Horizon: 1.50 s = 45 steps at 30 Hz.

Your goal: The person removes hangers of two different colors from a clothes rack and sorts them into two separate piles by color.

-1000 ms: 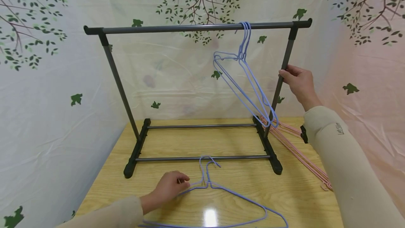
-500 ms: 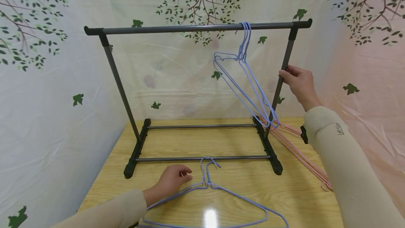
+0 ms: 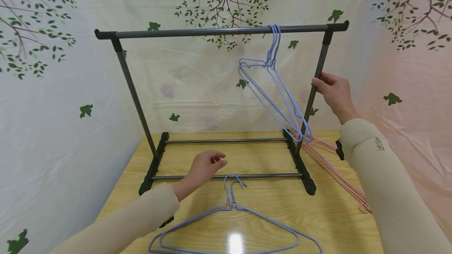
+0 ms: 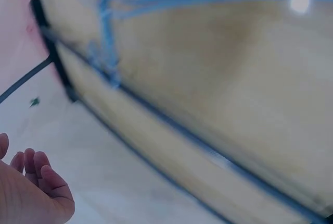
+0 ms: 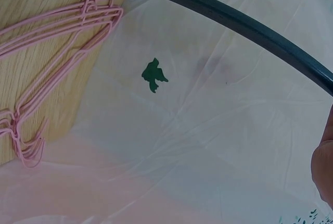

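Note:
A black clothes rack [image 3: 194,32] stands on the wooden table. My right hand [image 3: 335,93] grips its right post between thumb and fingers; only a bit of that hand [image 5: 323,166] shows in the right wrist view. Several blue wire hangers [image 3: 271,62] hang from the rail, right of its middle. Two more blue hangers [image 3: 232,206] lie overlapping on the table in front, hooks pointing toward the rack. My left hand [image 3: 205,167] hovers over the rack's front lower bar, fingers loosely bent and holding nothing. In the left wrist view its fingertips [image 4: 49,174] curl around bare air.
Pink wire hangers [image 5: 104,23] lie in a bundle on the table [image 3: 339,214] beside the rack's right foot. Behind and at both sides hangs a pale cloth [image 3: 197,89] printed with branches and leaves.
My left hand has lifted off from beside the front hangers and moved forward and right, past their hooks to the lower bar. The right hand has stayed on the post.

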Tool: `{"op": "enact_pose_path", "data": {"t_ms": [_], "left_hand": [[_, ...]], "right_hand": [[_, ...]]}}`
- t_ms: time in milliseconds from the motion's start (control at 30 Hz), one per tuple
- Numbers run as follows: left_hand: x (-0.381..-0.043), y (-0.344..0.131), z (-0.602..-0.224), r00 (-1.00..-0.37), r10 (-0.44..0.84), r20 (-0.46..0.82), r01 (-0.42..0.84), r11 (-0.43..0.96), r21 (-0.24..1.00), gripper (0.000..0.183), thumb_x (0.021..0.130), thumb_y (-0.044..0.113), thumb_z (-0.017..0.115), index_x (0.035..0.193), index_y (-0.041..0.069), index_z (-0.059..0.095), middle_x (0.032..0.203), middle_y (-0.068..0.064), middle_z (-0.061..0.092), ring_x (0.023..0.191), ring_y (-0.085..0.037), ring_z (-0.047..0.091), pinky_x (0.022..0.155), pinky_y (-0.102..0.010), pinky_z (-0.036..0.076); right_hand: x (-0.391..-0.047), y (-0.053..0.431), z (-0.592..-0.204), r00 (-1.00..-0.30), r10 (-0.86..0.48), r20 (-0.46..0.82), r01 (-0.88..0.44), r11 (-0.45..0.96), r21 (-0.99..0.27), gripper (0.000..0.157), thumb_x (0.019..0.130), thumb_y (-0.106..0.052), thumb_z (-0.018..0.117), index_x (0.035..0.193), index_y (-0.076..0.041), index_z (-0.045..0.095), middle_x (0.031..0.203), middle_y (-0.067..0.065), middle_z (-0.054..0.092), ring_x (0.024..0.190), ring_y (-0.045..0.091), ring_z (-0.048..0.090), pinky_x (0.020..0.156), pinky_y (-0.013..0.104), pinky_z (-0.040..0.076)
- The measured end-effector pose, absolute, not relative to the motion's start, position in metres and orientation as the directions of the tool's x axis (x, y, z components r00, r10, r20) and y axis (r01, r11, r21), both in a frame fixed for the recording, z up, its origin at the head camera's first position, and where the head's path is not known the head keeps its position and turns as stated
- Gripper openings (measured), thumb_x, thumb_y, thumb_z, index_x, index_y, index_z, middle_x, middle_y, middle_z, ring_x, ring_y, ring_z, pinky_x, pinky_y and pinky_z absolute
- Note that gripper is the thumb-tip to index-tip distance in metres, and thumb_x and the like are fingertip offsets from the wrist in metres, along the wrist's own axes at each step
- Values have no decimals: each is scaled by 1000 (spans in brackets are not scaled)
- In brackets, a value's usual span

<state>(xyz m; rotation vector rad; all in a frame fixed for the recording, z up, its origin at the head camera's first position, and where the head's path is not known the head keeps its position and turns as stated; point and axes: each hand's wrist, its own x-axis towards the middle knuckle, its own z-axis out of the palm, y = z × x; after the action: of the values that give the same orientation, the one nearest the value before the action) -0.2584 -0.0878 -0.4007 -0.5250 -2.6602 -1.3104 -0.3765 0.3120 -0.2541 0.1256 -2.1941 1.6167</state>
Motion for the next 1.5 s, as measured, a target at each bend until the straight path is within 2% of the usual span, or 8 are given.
{"op": "enact_pose_path", "data": {"t_ms": [267, 467, 733, 933, 1067, 1233, 1500], "left_hand": [[-286, -56, -344, -928, 156, 340, 371, 498, 784, 26, 96, 26, 68, 114, 8, 73, 90, -1, 68, 76, -15, 58, 64, -30, 48], [-300, -24, -301, -917, 116, 381, 394, 399, 828, 29, 98, 29, 66, 118, 8, 72, 96, -3, 67, 80, -16, 57, 64, -28, 47], [-306, 23, -260, -922, 23, 386, 376, 287, 881, 27, 98, 30, 65, 115, 10, 73, 96, 0, 69, 87, -14, 60, 72, -27, 49], [-312, 51, -246, -931, -81, 357, 333, 219, 917, 26, 96, 33, 67, 108, 12, 75, 94, 4, 70, 88, -12, 62, 74, -25, 51], [-316, 65, -243, -939, -126, 320, 294, 190, 937, 26, 95, 36, 68, 105, 13, 76, 93, 6, 69, 86, -10, 61, 73, -24, 51], [-315, 76, -241, -948, -127, 291, 265, 185, 946, 26, 95, 37, 68, 105, 15, 76, 91, 8, 68, 84, -9, 60, 73, -25, 51], [-312, 86, -242, -955, -111, 277, 258, 159, 953, 23, 96, 34, 68, 105, 14, 76, 90, 10, 68, 83, -8, 60, 73, -24, 51]], "right_hand": [[-377, 313, -255, -913, 165, 374, -299, 353, -887, 55, 96, -30, 65, 143, -3, 51, 128, 4, 64, 100, 0, 64, 94, 24, 49], [-376, 313, -255, -911, 165, 378, -309, 334, -891, 56, 96, -28, 65, 143, -2, 51, 123, 2, 66, 98, -1, 65, 92, 23, 50], [-375, 312, -255, -913, 156, 376, -309, 336, -890, 57, 96, -29, 65, 143, -1, 50, 122, 1, 66, 97, -2, 64, 91, 22, 50], [-376, 312, -255, -911, 156, 382, -318, 324, -891, 57, 96, -28, 66, 143, 0, 49, 118, -1, 66, 97, -1, 64, 91, 21, 50], [-377, 313, -255, -911, 157, 381, -312, 343, -886, 58, 96, -30, 66, 144, -1, 49, 123, 3, 65, 99, 0, 64, 92, 22, 50], [-378, 314, -256, -913, 159, 375, -295, 376, -878, 58, 97, -33, 64, 144, -3, 49, 130, 8, 62, 101, 0, 64, 93, 23, 49], [-376, 314, -255, -913, 158, 377, -302, 360, -883, 58, 96, -31, 65, 144, -2, 50, 124, 4, 64, 100, 0, 64, 93, 23, 49]]}}
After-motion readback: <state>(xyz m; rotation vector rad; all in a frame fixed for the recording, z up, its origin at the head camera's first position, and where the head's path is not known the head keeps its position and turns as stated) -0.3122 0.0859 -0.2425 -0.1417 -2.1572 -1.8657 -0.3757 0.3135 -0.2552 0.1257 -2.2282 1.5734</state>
